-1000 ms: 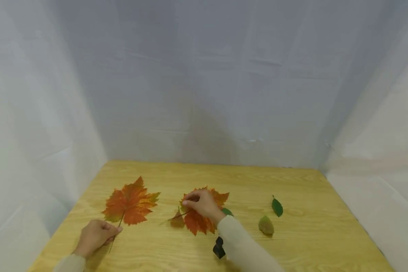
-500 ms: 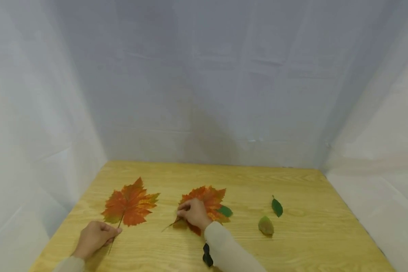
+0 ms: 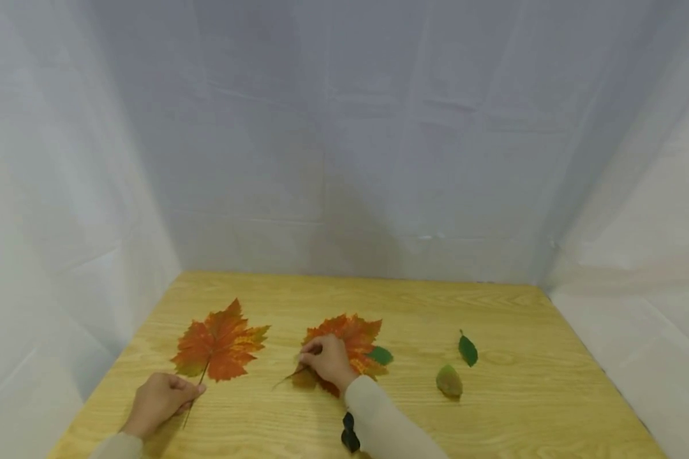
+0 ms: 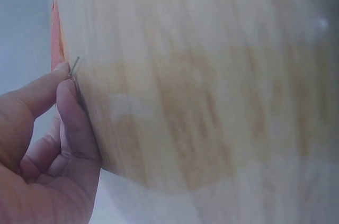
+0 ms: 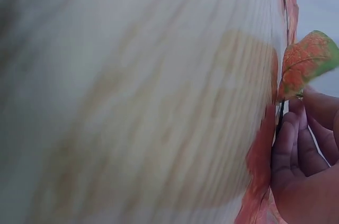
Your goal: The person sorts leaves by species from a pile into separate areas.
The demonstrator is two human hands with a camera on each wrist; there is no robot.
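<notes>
At the left of the head view, my left hand (image 3: 159, 400) pinches the thin stem (image 3: 189, 411) of a large orange-red maple leaf (image 3: 221, 344) lying on the table. The left wrist view shows thumb and fingertip meeting at the stem (image 4: 76, 68). My right hand (image 3: 328, 362) is over a second orange-red maple leaf (image 3: 356, 335) and hides part of it. In the right wrist view, its thumb and finger pinch the short stem end of a small orange leaf with a green edge (image 5: 310, 64). The second maple leaf's stem (image 3: 284, 380) points left.
A green leaf (image 3: 380, 356) shows at the right edge of the second maple leaf. Farther right on the wooden table (image 3: 522, 357) lie a dark green leaf (image 3: 467, 350) and a yellow-green leaf (image 3: 449, 381). White sheeting (image 3: 367, 159) surrounds the table.
My right hand has moved a little left and toward me, covering much of the small leaf and uncovering more of the green leaf. My left hand has barely moved.
</notes>
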